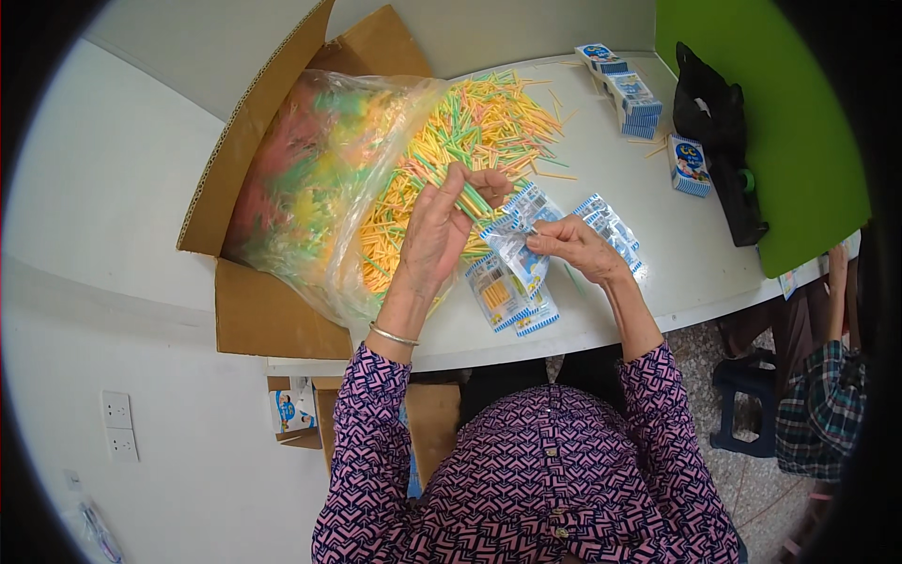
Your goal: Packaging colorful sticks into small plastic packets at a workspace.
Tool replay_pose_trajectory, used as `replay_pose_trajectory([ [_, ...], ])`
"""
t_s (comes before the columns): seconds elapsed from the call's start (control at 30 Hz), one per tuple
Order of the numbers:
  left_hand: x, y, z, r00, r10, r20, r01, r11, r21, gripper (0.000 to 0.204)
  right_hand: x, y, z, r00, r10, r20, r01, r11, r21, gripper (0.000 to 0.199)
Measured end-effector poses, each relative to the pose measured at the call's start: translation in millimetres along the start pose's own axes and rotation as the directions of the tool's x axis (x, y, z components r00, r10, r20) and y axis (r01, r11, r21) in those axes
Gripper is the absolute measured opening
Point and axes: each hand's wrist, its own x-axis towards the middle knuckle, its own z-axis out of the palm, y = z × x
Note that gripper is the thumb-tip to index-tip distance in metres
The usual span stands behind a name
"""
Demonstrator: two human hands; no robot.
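Note:
My left hand (436, 227) is closed around a small bundle of thin coloured sticks (471, 201), mostly green and yellow. Just right of it, my right hand (581, 248) pinches the edge of a small blue-and-white plastic packet (513, 242). Whether the packet's mouth is open I cannot tell. Below the hands, several similar packets (498, 293) lie overlapping on the table, one showing yellow sticks through a clear window. More blue-and-white packets (611, 226) lie beyond my right hand. A large heap of loose yellow, green, pink and orange sticks (507, 117) spreads behind my left hand.
The heap spills from a clear plastic bag (324, 188) in a cardboard box (282, 305) on the white table (583, 324). Small blue-and-white boxes (635, 99) and a black object (714, 122) stand by a green partition (799, 122). A person's arm (836, 291) and a dark stool (742, 404) are at right.

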Motion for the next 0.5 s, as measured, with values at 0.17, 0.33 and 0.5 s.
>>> replay_pose_trajectory([
  [0.17,-7,1,2,0.996,-0.040,0.083,0.030,0.992,0.121,0.042,-3,-9,5,0.998,-0.037,0.051,0.037,0.999,-0.014,0.027],
  [0.33,-9,-3,-3,0.980,-0.119,0.158,0.067,0.952,0.300,0.037,-1,-3,0,0.991,-0.018,0.130,0.027,0.997,-0.069,0.029],
  [0.5,-19,-10,6,0.971,-0.156,0.183,0.081,0.928,0.364,0.037,-4,2,0,0.989,-0.020,0.146,0.026,0.999,-0.041,0.029],
])
